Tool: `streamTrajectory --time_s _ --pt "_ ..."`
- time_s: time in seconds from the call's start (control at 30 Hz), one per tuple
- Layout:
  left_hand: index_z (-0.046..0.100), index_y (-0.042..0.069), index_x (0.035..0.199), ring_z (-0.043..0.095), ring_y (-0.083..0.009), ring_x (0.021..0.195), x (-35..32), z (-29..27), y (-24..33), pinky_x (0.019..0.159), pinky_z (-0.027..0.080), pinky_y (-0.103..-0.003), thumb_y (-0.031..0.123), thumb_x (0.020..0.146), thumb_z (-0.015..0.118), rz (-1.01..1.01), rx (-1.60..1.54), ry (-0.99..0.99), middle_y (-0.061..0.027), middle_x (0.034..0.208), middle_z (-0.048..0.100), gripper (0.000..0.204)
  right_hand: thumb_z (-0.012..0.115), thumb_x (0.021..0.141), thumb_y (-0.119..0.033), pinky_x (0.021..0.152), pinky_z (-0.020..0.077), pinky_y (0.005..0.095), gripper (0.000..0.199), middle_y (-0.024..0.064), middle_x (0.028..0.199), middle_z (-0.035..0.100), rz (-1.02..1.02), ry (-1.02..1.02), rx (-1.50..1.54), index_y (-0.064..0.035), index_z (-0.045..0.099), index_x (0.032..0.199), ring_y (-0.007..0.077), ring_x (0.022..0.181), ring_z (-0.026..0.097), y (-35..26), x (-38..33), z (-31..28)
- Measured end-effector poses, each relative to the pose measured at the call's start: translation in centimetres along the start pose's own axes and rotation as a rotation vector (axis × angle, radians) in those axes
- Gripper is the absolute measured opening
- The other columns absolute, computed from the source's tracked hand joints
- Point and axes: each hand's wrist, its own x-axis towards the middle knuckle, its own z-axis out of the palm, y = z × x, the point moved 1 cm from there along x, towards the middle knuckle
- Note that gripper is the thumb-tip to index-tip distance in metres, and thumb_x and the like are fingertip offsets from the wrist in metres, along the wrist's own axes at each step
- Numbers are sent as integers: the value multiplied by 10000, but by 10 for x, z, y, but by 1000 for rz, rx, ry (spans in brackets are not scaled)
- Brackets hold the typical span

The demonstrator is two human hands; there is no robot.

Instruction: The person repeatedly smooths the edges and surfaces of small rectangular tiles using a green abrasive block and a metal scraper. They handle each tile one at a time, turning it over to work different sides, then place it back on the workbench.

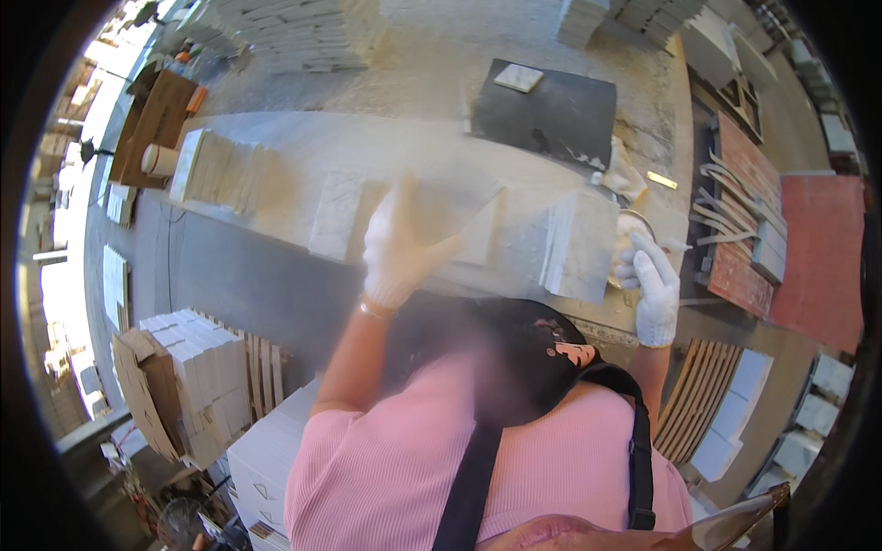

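My left hand (393, 253), in a white knit glove, is raised over the pale work table (404, 138). Its thumb stands away from the fingers and no held thing shows; haze blurs it. Close by are a marble tile (336, 215) and another tile (482, 230). At the table's right end, my gloved right hand (656, 298) has its fingers curled beside a round dish (632, 223), partly covering it. What those fingers hold, if anything, cannot be made out. A small pale pointed piece (677, 245) shows just beyond them. Left of this hand stands a stack of marble tiles (581, 246).
A dark board (551, 115) bearing a small marble tile (518, 78) lies farther back. Crumpled cloth (625, 174) sits by its corner. More tile stacks (216, 170) stand at left, near a cardboard box (152, 129). Wooden slats (703, 386) flank my right arm.
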Motion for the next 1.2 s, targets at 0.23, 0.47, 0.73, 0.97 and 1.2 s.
streamTrajectory --time_s 0.23,0.47,0.73,0.97,1.2 --pt "534 34 1413 651 -398 1058 18 76 97 913 530 -488 271 629 873 474 -249 -386 -196 1181 676 887 576 1040 -254 704 528 261 440 110 1157 709 -102 35 -45 5 612 1394 147 867 678 13 0 -2" --pt "551 54 1401 636 -391 1137 28 97 115 967 516 -475 243 707 834 664 -164 -542 -181 1271 655 773 641 1000 -194 635 511 245 420 74 1043 716 76 92 121 13 632 1366 125 790 669 35 -15 -14" --pt "448 43 1548 575 -250 1318 21 78 41 1096 452 -385 175 894 736 -347 -651 -534 -149 1440 601 726 619 1008 -186 636 513 254 409 47 924 696 153 113 229 12 632 1365 130 765 659 52 -18 -11" --pt "406 -41 1539 660 -299 1193 -1 75 19 959 527 -361 217 1013 598 -529 -813 -623 -224 1362 624 617 670 982 -178 1052 460 305 437 118 1330 667 185 110 233 63 632 1345 179 1220 606 57 -16 -17" --pt "421 -31 1532 694 -285 1069 -6 88 31 871 552 -358 252 1043 557 -643 -1041 -769 -224 1307 647 581 566 1037 -217 633 504 258 411 56 949 705 91 117 146 3 626 1379 135 774 668 53 -18 -16"
